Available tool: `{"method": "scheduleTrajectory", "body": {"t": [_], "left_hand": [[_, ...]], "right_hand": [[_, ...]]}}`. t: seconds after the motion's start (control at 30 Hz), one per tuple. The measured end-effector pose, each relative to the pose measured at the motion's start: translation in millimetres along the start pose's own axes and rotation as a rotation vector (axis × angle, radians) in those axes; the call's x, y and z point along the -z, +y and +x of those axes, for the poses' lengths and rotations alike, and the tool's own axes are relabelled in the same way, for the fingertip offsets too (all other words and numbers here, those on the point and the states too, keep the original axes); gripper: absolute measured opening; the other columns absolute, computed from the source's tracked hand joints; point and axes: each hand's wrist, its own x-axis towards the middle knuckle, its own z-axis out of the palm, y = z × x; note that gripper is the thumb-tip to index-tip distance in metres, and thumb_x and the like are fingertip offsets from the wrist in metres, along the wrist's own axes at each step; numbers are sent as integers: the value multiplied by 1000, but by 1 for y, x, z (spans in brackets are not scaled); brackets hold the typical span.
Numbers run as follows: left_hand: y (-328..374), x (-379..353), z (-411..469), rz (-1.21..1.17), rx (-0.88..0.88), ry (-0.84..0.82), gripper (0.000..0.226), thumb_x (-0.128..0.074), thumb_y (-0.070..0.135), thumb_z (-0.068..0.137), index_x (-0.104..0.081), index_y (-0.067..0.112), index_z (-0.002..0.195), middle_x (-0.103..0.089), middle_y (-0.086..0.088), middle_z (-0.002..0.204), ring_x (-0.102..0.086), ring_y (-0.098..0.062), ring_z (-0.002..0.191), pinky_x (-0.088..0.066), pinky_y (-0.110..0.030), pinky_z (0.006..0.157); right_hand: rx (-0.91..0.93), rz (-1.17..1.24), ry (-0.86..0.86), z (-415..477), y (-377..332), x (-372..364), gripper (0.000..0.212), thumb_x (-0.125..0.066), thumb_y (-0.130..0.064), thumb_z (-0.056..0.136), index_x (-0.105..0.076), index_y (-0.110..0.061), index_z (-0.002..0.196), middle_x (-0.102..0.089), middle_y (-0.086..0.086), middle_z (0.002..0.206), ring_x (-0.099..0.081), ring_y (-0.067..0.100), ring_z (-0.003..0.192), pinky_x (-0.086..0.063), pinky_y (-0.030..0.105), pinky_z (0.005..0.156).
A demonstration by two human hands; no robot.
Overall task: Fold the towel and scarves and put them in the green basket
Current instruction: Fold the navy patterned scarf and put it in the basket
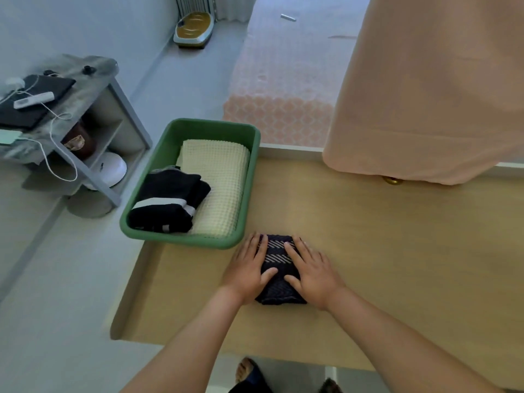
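A dark folded scarf with pale diagonal stripes [278, 268] lies on the wooden table [382, 251], just in front of the green basket [181, 239]. My left hand [249, 269] lies flat on the scarf's left side and my right hand [310, 272] on its right side, fingers straight. In the basket a folded cream waffle towel [221, 188] fills the right half. A folded black scarf with a white band [167, 202] sits on the basket's left side, overlapping the towel.
A peach cloth [425, 95] hangs over the table's far right. A grey shelf unit [85, 114] with a laptop, remote and cables stands to the left on the floor. A patterned rug [283, 80] lies beyond the table. My feet show below the near edge.
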Motion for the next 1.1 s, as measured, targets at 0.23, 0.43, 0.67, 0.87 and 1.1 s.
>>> {"method": "scheduleTrajectory", "body": {"t": [0.23,0.43,0.67,0.87,1.1], "left_hand": [[25,11,8,-358,283,83,81,-38,56,98,-1,14,157,-29,-7,157,-24,-25,144,-26,-42,116],[44,18,32,-647,570,-2,48,-70,53,71,-64,24,109,-71,1,109,-65,-20,99,-55,-40,90],[59,25,26,-927,628,-49,41,-77,27,73,-62,23,111,-68,3,101,-67,-17,90,-57,-39,85],[81,35,6,-1002,455,45,43,-69,12,78,-47,29,111,-62,0,109,-68,-17,86,-58,-33,69],[92,70,-26,-843,117,286,52,-52,7,76,-53,35,119,-63,11,111,-60,-7,105,-50,-37,95]], "right_hand": [[-27,-8,-25,-13,6,5,86,-4,-69,83,6,-28,157,23,-2,163,-10,23,151,-16,46,120],[-35,29,-28,-25,18,8,79,-38,-60,96,-1,-27,158,13,2,165,-13,22,150,-19,41,119],[-24,235,-7,-23,29,23,63,-54,-48,90,-31,-27,145,-7,6,165,-20,25,148,-21,39,118],[-2,425,68,-20,39,34,81,-60,-39,81,-22,-22,150,-23,5,159,-20,21,148,-24,44,118],[169,456,207,-16,30,74,69,-52,-45,69,-51,-27,135,-63,-6,118,-57,19,110,-42,38,98]]}}
